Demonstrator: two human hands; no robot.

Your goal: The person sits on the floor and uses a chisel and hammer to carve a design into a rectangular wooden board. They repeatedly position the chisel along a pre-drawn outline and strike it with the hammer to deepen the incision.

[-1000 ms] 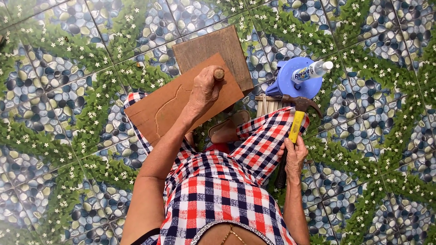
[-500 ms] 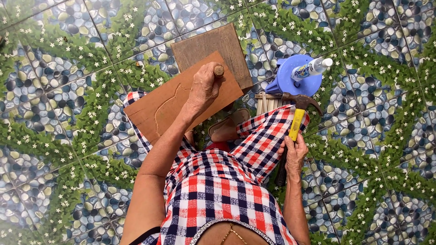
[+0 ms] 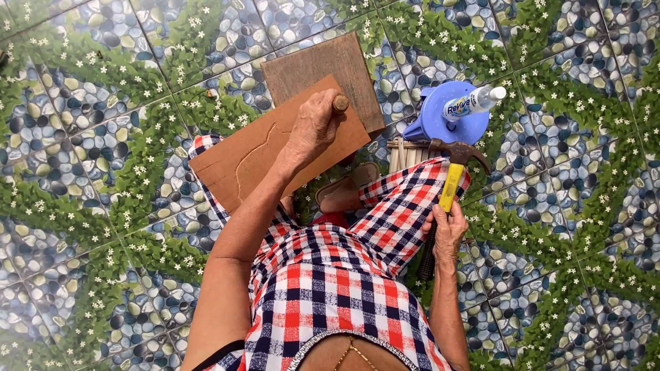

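Gripping a round wooden handle (image 3: 340,103), my left hand (image 3: 313,127) is closed tight around it, with the butt of the handle poking out above the fist; whatever blade it carries is hidden under the hand, so I cannot tell its tip. That fist presses down on the reddish-brown wooden board (image 3: 275,148), which lies tilted across my left knee and bears a thin carved outline to the left of the hand. A darker, greyer board (image 3: 323,65) lies beneath it, sticking out toward the top of the view. My right hand (image 3: 448,230) is wrapped around the hammer (image 3: 450,182), fingers shut on the shaft where the yellow part meets the black grip, its dark claw head resting up by my right knee on the checked red, white and navy fabric (image 3: 330,288). Just beyond the head stands a blue plastic stool (image 3: 447,117) with a clear bottle (image 3: 478,102) lying on top, and a small bundle of pale sticks (image 3: 405,152) sits beside it on the pebble-and-leaf patterned floor tiles (image 3: 103,137). Compared with a second ago, I see both hands in much the same places: the left has stayed on the board, the hammer has stayed low.
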